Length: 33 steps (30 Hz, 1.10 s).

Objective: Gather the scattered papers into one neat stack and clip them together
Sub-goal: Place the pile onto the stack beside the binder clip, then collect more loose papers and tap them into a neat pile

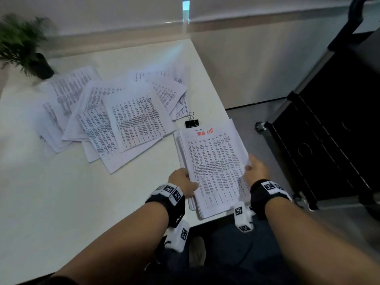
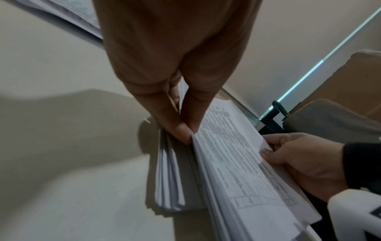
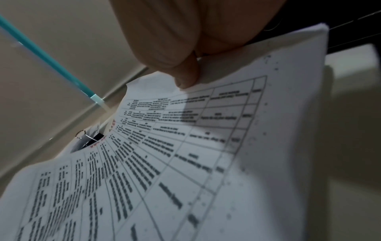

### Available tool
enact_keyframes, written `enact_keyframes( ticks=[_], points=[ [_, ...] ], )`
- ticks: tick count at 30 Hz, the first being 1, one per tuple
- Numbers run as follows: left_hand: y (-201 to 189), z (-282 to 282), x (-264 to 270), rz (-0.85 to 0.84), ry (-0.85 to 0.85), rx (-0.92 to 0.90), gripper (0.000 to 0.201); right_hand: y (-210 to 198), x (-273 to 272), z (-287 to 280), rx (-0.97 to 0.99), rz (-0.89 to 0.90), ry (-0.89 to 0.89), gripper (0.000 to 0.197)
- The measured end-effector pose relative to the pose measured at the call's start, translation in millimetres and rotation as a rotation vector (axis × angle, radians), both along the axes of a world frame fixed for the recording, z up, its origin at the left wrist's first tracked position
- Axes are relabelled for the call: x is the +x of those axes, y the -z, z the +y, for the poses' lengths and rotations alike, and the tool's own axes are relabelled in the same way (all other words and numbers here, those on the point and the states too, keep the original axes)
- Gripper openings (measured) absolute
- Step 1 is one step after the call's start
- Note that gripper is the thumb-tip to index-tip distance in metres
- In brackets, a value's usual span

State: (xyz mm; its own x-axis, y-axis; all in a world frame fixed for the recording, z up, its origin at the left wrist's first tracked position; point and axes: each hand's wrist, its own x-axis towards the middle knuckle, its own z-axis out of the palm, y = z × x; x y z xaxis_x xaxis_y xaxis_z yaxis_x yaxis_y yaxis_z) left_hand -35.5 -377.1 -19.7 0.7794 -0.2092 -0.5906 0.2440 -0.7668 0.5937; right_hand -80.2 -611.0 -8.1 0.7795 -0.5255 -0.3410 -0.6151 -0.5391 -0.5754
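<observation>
A thick stack of printed papers (image 1: 216, 169) with a red "Task List" heading lies at the table's near right corner, overhanging the edge. My left hand (image 1: 185, 182) pinches its left edge (image 2: 185, 130), thumb on top. My right hand (image 1: 256, 168) grips the right edge, thumb pressing the top sheet (image 3: 206, 146). A black binder clip (image 1: 191, 121) sits just beyond the stack, also visible as the clip (image 3: 90, 140) in the right wrist view. Several loose printed sheets (image 1: 115, 114) lie scattered across the middle and left of the table.
The white table (image 1: 61, 192) ends at its right edge near the stack. A potted plant (image 1: 26, 50) stands at the far left corner. A black cabinet or cart (image 1: 329, 120) on casters stands on the floor to the right. My legs show below the table edge.
</observation>
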Motion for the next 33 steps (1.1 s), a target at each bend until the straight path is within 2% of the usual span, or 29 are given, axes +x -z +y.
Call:
enact_keyframes(
  ticks=[4,7,9,11,13,17,21,23,27,33],
  points=[
    [10,1,6,-0.023,-0.073,0.059,0.023,7,15,2,-0.067,0.023,-0.063,0.054],
    [15,2,7,-0.128,-0.164,0.078,0.061,4,24,12,-0.182,0.093,-0.029,0.044],
    [10,4,13,-0.198,-0.254,0.036,0.072,-1,28,22,-0.297,0.084,-0.035,0.05],
    [0,13,25,-0.241,-0.306,0.019,0.066,-9,38,36,-0.345,-0.006,-0.117,0.058],
    [-13,32,43,-0.264,-0.371,0.031,0.06,-19,55,56,-0.33,-0.07,-0.231,0.056],
    [-37,96,82,-0.305,-0.558,0.061,0.057,-29,101,111,-0.147,-0.129,-0.458,0.036],
    [-50,182,125,-0.244,-0.722,0.155,0.06,-26,153,172,-0.01,-0.08,-0.568,0.037],
    [-50,225,147,-0.215,-0.747,0.197,0.067,-23,179,196,0.018,-0.085,-0.548,0.044],
    [-48,300,188,-0.158,-0.78,0.275,0.079,-14,237,227,0.002,-0.069,-0.383,0.054],
    [-32,376,235,-0.022,-0.798,0.379,0.089,6,305,234,-0.128,0.209,-0.112,0.078]
  ],
)
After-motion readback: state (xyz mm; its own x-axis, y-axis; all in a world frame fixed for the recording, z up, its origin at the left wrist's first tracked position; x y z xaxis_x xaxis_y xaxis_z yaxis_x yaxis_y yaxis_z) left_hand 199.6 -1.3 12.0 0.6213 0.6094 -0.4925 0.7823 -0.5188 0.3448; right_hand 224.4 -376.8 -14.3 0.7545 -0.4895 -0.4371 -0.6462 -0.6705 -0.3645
